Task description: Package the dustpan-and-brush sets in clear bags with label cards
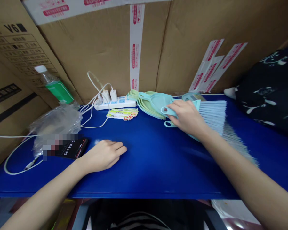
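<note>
My right hand (186, 115) is closed around the handle of a light blue hand brush (212, 111), whose pale bristles point right. Under it lies another brush with greyish bristles (237, 143); its looped handle end shows left of my hand. Just behind and to the left are stacked dustpans, a light blue dustpan (159, 101) on top and green dustpans (144, 103) below. My left hand (108, 155) rests palm down on the blue table (144, 172), fingers loosely bent and slightly apart, with nothing visible in it. A phone (73, 148) showing a timer lies beside my left wrist.
A white power strip (124, 102) with plugged chargers and cables stands at the back, near several colourful packets (123, 113). To the left are a crumpled plastic bag (57, 123) and a green-labelled bottle (59, 89). Cardboard boxes (105, 48) wall the back; a black patterned bag (271, 95) sits right.
</note>
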### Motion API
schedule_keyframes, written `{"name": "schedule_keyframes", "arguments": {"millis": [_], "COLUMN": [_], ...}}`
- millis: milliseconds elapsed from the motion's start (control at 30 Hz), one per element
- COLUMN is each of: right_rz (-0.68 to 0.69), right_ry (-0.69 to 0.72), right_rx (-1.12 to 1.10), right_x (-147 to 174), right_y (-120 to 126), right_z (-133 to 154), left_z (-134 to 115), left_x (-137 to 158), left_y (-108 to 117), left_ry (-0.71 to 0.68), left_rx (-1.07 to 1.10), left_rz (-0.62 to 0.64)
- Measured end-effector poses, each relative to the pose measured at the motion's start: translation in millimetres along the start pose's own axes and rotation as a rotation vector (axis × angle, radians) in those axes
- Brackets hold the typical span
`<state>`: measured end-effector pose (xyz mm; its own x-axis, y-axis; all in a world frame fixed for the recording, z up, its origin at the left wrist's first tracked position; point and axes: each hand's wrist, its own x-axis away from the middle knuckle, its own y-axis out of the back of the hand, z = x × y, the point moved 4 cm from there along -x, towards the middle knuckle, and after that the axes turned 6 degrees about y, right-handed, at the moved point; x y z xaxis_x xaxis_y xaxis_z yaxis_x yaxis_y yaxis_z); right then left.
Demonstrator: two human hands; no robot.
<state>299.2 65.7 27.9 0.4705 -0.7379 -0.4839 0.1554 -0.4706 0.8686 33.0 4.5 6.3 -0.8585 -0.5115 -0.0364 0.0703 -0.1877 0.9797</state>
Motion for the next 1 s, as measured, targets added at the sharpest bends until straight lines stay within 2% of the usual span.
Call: {"name": "schedule_keyframes", "arguments": {"millis": [167, 333, 567, 800, 1000], "right_rz": [0.061, 0.089, 0.06, -0.034, -0.04], "right_ry": [0.003, -0.028, -0.028, 0.026, 0.042], "right_rx": [-0.035, -0.037, -0.089, -0.105, -0.125], "right_x": [1, 2, 2, 2, 1], "right_y": [-16, -23, -22, -14, -8], "right_z": [0, -2, -3, -1, 3], "left_z": [1, 1, 0, 0, 1], "left_x": [0, -1, -1, -1, 0], "left_y": [-1, -1, 0, 0, -2], "left_ry": [0.018, 0.009, 0.017, 0.024, 0.032], "left_rx": [-0.008, 0.003, 0.015, 0.01, 0.019], "left_rz": [0.038, 0.021, 0.017, 0.03, 0.055]}}
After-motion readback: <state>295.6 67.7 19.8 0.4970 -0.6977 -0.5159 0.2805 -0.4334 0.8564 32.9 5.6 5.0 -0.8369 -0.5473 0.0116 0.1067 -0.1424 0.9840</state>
